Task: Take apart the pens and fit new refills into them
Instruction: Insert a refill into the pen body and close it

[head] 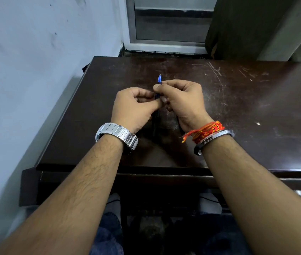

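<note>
1. Both hands are held together above the worktop: the left hand and the right hand are each pinched on the same blue plastic pen, thumb against curled fingers, the right nearer the tip.
2. The blue plastic pen is kept in the air between the hands, off the dark brown, scratched wooden worktop, with its fine metal point directed away from the person.
3. The step in hand is judged to be the taking apart of this pen, most likely the unscrewing of its front section. Whether it is being loosened or tightened cannot be told.
4. For the next move, opposite twisting by the two hands would be called for, then a straight pull, so that the refill can be drawn out without bending.
5. Most of the barrel is hidden behind fingers and thumbs, so the joint and any gap at it cannot be seen.
6. A slim dark shape is seen below the hands. Whether it is the rear of the pen or something lying on the worktop cannot be made out. No spare refills can be picked out against the dark surface.
7. A silver metal watch is worn on the left wrist. A red-and-yellow thread band and a steel bangle are worn on the right.
</note>
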The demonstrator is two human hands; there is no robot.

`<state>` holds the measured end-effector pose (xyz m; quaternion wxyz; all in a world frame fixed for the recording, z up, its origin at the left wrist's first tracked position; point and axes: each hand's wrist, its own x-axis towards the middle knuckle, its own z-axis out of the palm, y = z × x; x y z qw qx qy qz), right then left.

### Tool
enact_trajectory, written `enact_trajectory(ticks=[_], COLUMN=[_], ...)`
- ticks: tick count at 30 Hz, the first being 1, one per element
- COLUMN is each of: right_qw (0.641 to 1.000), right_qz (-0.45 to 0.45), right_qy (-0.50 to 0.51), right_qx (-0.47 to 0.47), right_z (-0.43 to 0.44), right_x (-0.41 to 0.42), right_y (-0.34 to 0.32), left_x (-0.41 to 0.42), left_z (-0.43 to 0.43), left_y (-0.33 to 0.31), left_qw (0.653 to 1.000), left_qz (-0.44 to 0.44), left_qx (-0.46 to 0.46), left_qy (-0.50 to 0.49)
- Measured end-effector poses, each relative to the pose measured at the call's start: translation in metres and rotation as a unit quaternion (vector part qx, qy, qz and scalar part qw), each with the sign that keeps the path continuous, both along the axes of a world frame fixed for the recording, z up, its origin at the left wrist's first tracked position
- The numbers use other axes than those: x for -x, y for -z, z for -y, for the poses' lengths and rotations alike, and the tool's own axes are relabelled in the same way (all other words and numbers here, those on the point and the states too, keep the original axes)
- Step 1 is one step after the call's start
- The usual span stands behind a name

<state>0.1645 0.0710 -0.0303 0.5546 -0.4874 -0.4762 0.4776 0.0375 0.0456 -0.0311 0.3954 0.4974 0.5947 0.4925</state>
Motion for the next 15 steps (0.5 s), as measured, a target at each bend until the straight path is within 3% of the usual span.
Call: enact_trajectory(ticks=[15], right_qw=[1.0], right_qz=[0.012], right_qy=[0.014], right_qx=[-0.016], right_z=[-0.0002], right_x=[0.0016], right_y=[0.0004], left_x=[-0.0046], left_z=[0.0027], left_y=[-0.0027], left_qw=[0.998], left_qz=[-0.05], left_qx=[0.016], left_qy=[0.022])
